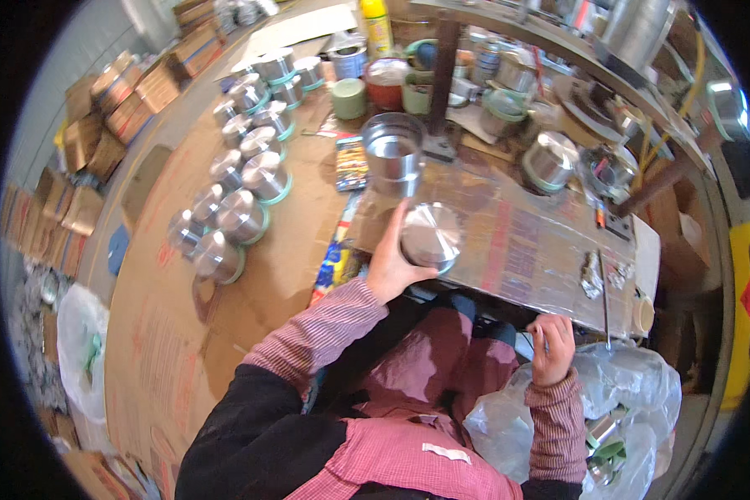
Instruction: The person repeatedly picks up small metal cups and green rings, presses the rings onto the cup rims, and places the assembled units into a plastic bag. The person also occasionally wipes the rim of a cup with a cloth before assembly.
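My left hand [389, 265] curves its thumb and fingers round the side of a shiny steel canister [432, 236]. A round flat metal face points up, and a pale green rim shows at its lower edge. Just beyond it stands an open steel cup [393, 154]. My right hand [551, 348] is closed, fingers curled, by the near edge of the cardboard-covered bench [508, 242]. Whatever those fingers hold, if anything, I cannot make out. Below that hand hangs a clear plastic bag [508, 417] with green and metal pieces in it.
On the left cardboard surface [167, 342] stand several steel canisters [267, 177] with green rims, in rows. A dark metal post [444, 75] rises behind the open cup. Farther right sit another canister [550, 158] and a thin rod [605, 300]. Cartons [83, 142] are stacked at far left.
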Action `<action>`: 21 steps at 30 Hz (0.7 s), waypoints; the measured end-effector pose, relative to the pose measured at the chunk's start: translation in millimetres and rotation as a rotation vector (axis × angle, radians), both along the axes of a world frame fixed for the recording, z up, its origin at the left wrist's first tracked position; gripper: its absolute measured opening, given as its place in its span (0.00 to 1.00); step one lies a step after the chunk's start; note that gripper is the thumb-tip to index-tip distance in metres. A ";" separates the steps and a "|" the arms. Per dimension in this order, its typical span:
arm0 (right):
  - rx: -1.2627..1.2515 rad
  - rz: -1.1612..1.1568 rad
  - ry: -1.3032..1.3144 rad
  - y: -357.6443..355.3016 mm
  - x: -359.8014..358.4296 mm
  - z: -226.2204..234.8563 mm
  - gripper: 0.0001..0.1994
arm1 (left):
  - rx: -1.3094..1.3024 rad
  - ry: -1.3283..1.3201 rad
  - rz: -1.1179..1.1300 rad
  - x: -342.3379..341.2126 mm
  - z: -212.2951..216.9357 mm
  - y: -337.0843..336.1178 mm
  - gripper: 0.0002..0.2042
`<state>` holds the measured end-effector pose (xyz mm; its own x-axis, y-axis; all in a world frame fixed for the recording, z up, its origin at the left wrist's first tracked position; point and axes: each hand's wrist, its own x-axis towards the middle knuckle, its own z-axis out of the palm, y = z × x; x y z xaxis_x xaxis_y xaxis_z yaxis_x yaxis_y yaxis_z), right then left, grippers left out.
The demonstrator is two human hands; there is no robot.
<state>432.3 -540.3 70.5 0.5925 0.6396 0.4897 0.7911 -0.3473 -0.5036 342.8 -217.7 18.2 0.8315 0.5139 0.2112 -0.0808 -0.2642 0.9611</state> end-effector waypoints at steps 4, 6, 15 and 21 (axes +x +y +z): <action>0.044 -0.084 -0.087 14.0 47.6 -5.3 0.06 | -0.076 -0.111 -0.071 10.3 11.5 -6.8 0.66; 0.106 -0.208 -0.075 29.8 83.1 -15.1 0.11 | -0.052 -0.153 -0.115 23.1 18.7 -10.8 0.65; 0.371 -0.474 0.125 154.3 260.7 -50.0 0.63 | -0.037 -0.225 -0.020 130.2 31.0 -14.3 0.60; 0.712 -0.494 0.406 158.9 245.6 -34.0 0.59 | -0.197 -0.328 0.076 204.5 32.3 -8.0 0.61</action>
<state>677.9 -381.4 36.5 0.9259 -0.0968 0.3651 0.3558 -0.1009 -0.9291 547.3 -225.7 50.5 0.6941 0.6290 0.3502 -0.3794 -0.0938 0.9205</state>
